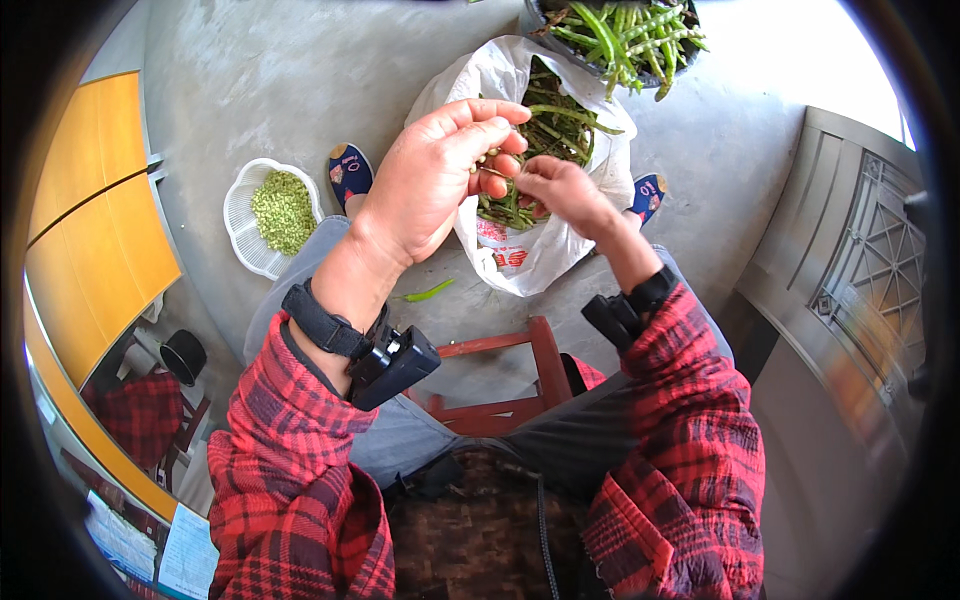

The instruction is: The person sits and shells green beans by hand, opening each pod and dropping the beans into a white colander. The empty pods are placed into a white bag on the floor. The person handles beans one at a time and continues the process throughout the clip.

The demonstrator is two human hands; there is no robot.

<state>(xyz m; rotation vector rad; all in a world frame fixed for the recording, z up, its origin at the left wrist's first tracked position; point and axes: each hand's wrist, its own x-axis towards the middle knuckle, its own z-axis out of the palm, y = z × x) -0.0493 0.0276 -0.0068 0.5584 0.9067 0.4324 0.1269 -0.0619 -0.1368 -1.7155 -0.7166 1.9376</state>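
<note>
My left hand (450, 161) is raised palm up above a white plastic sack (547, 274), its fingers curled around a few small shelled beans (486, 159). Close at its right, my right hand (566, 191) has thumb and fingers pinched together near the left fingertips; what lies between them is too small to tell. Inside the sack, below both hands, are green and brownish bean pods (559, 135). A white slotted plastic basket (238, 217) stands on the floor at the left, with light green shelled beans (285, 212) in it.
Long green bean pods (637, 37) fill a dark tub (541, 26) behind the sack. One green pod (429, 291) lies on the concrete floor near a red wooden stool (551, 364) between my legs. A metal door (847, 247) is at the right, orange cabinet doors (105, 225) at the left.
</note>
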